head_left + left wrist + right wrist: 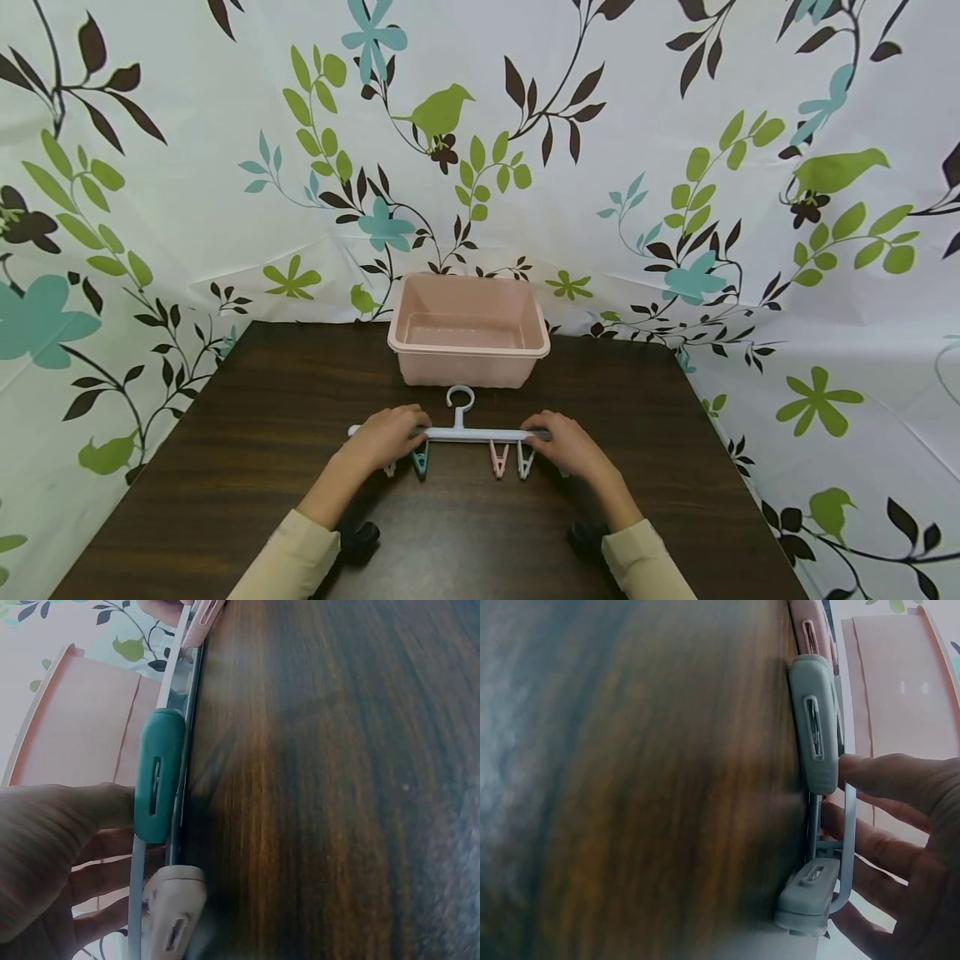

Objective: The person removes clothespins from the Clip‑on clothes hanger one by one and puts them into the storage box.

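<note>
Pale sleeves [292, 554] rise from the bottom edge of the head view over a dark wooden table [465, 542]. Below the centre, the left hand [384, 438] and right hand [567, 447] grip a white hanger [472, 434] near its two ends, a teal clip [421, 460], pink clip [498, 459] and white clip [525, 460] along its near side. Its hook points up the frame towards a pink tub [468, 367] at mid-frame; leafy patterned cloth [480, 50] fills the top
</note>
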